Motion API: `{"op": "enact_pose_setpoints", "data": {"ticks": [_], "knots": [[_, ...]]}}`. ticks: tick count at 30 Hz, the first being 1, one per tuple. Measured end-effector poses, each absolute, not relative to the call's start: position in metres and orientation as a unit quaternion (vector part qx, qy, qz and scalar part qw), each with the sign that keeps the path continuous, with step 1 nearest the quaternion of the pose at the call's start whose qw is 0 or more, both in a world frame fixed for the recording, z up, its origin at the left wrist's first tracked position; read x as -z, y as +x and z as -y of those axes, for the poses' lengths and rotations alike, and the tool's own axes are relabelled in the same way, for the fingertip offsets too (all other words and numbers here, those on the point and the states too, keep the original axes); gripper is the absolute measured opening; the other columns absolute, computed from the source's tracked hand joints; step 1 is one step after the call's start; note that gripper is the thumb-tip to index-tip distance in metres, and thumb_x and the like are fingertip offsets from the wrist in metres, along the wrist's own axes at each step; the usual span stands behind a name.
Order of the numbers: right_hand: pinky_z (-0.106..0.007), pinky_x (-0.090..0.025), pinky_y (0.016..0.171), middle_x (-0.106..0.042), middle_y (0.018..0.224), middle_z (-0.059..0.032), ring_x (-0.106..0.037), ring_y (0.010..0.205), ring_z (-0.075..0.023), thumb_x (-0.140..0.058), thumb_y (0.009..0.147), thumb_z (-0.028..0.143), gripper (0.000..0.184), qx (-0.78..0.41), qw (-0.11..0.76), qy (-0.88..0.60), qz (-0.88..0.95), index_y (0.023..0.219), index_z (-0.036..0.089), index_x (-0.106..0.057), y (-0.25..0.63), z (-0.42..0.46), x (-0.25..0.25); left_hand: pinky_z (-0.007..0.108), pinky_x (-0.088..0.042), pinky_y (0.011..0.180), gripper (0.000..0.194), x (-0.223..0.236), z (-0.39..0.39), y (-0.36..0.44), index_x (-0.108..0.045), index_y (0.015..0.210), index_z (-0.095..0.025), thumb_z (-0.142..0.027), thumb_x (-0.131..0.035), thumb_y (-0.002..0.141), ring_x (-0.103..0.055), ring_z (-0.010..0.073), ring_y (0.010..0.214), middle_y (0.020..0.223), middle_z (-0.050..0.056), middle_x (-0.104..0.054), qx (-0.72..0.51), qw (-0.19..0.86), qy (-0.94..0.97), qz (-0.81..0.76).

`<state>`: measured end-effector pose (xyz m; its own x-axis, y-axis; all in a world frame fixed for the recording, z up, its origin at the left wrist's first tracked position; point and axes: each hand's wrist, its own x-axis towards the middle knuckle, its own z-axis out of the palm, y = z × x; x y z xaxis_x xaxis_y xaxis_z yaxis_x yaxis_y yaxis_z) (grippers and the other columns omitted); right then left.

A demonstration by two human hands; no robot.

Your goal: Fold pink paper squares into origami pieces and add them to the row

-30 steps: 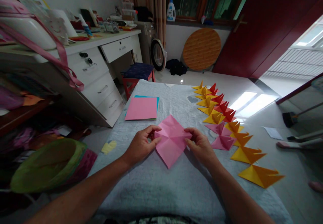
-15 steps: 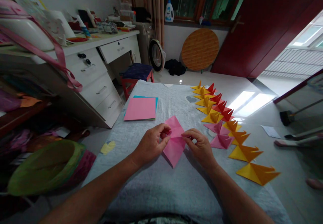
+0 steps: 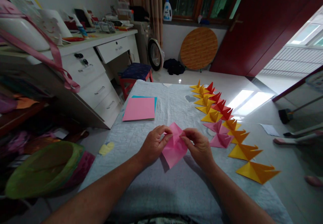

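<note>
A creased sheet of pink origami paper [image 3: 174, 150] is held a little above the cloth-covered table, one corner towards me. My left hand [image 3: 154, 142] pinches its left side between thumb and fingers. On the opposite side, my right hand [image 3: 198, 146] grips the paper in the same way. Between the two pinches the sheet bends up along its creases. Beyond my left hand lies a stack of square paper [image 3: 139, 109], pink on top with blue showing at the edge. To the right of my right hand sit two folded pink paper pieces [image 3: 222, 140].
Rows of folded yellow paper figures [image 3: 211, 115], red ones [image 3: 226, 112] and orange-yellow ones [image 3: 257, 172] line the table's right side. A green-rimmed basket [image 3: 47, 170] stands on the floor at left, near a white desk [image 3: 101, 89]. A stool [image 3: 135, 72] stands behind the table.
Both hands have come closer together, and the pink paper between them has gone from nearly flat to bent upward in the middle. The view has shifted slightly.
</note>
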<state>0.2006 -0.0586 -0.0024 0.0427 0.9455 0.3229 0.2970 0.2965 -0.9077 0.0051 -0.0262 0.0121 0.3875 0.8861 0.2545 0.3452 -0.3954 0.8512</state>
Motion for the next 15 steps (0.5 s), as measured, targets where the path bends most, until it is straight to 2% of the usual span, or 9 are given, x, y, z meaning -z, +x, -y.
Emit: {"op": "enact_pose_setpoints", "data": {"ticks": [7,15], "knots": [[-0.027,-0.046,0.063,-0.066,0.073,-0.0006,-0.056,0.065,-0.0142,-0.063,0.083,0.021,0.004,-0.248,0.501,-0.516,0.65,0.083,0.022,-0.066,0.1976,0.0571,-0.0045,0.027,-0.049,0.082,0.015,-0.0074,0.0254,0.0094,-0.067,0.102,-0.02,-0.023,-0.061,0.089,-0.066,0.0163,0.086,0.093,0.002,-0.072,-0.408,0.387,0.72,-0.406],[-0.029,-0.045,0.065,-0.063,0.075,-0.0008,-0.056,0.07,-0.0155,-0.063,0.085,0.019,0.009,-0.23,0.523,-0.468,0.674,0.078,0.022,-0.066,0.1955,0.058,-0.0074,0.031,-0.046,0.082,0.005,-0.0151,0.0297,0.011,-0.073,0.087,-0.023,-0.022,-0.069,0.086,-0.066,0.0178,0.081,0.083,0.0,-0.075,-0.394,0.33,0.769,-0.38]]}}
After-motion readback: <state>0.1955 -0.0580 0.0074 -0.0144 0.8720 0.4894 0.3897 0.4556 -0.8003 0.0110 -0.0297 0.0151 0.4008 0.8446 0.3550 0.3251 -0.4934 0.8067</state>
